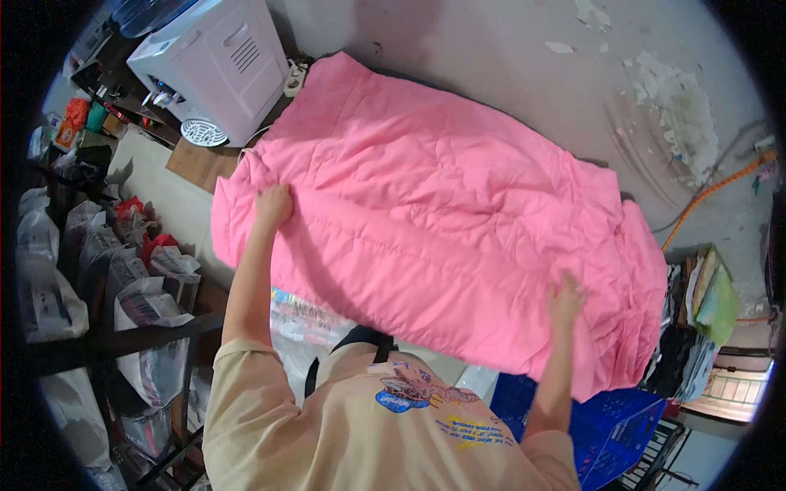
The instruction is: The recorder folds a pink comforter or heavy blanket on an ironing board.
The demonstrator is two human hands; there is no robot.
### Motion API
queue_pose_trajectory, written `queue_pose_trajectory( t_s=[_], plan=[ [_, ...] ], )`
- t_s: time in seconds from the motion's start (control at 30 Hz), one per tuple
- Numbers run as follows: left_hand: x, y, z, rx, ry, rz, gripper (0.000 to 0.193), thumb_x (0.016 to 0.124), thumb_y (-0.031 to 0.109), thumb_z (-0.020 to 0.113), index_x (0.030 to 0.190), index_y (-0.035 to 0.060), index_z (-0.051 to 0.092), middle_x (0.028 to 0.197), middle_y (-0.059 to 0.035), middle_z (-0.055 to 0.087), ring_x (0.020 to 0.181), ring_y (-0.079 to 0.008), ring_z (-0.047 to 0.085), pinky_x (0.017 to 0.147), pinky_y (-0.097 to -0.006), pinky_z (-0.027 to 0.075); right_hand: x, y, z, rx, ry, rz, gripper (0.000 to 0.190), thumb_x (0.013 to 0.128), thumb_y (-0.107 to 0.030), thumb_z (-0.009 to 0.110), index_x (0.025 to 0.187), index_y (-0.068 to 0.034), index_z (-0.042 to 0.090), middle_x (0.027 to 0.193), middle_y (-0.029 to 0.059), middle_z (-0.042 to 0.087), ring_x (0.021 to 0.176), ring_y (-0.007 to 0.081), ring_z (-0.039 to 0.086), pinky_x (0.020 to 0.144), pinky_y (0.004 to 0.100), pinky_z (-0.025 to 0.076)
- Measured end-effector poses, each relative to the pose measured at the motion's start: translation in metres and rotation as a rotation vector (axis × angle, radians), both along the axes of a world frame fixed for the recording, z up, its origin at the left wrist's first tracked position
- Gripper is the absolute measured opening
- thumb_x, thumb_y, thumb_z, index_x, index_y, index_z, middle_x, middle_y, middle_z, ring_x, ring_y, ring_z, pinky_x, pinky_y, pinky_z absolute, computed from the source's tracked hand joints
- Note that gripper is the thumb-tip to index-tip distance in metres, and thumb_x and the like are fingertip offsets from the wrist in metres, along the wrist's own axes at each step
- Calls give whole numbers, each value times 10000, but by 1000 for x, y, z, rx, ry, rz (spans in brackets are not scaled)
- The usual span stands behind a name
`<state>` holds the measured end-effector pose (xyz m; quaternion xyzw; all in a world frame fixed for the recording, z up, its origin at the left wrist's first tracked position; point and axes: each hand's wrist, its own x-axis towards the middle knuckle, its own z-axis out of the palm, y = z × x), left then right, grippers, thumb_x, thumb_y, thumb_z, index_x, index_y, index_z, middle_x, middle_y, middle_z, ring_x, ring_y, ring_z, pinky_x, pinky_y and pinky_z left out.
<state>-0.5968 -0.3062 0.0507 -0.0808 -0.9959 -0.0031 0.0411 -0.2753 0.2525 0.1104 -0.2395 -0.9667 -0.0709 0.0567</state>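
A large pink quilted blanket [424,227] lies spread before me, crumpled towards its right end and hanging down at its near edge. My left hand [274,205] is closed on a fold of it near its left end. On the right part of the blanket rests my right hand [566,297], blurred, with fingers partly spread; whether it grips the fabric cannot be told. The surface under the blanket is mostly hidden.
A white water dispenser [215,67] stands at the upper left, beside a power strip [296,78]. Plastic-wrapped bundles [147,307] fill a black rack at left. Folded clothes [681,331] are stacked at right, near a blue crate [614,436]. An orange cord [706,190] runs along the wall.
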Motion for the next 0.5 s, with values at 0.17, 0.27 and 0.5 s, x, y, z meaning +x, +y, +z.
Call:
queue_pose_trajectory(
  t_s=[0.17, 0.27, 0.5],
  plan=[
    [-60, 30, 29, -180, -340, 68, 196, 819, 191, 470, 887, 79, 615, 932, -137, 633, 888, -319, 608, 816, -549, 406, -14, -46, -65, -72, 195, -115, 376, 926, -223, 394, 1214, -11, 510, 1274, 134, 504, 1208, 282, 431, 1047, 441, 251],
    [-138, 51, 36, 170, -120, -117, 204, 782, 129, 485, 927, 49, 603, 976, -134, 622, 900, -369, 589, 771, -456, 463, -15, -40, -57, -128, 225, -148, 361, 918, -202, 401, 1192, -2, 522, 1275, 137, 502, 1193, 299, 437, 1023, 424, 290],
    [-290, 125, 44, 335, 218, -337, 413, 742, 27, 493, 1153, 54, 525, 1193, -170, 527, 1025, -374, 543, 845, -438, 458, -16, -28, -58, -127, 204, -166, 348, 913, -184, 408, 1179, 13, 517, 1263, 147, 508, 1149, 343, 461, 996, 439, 328]
  ],
)
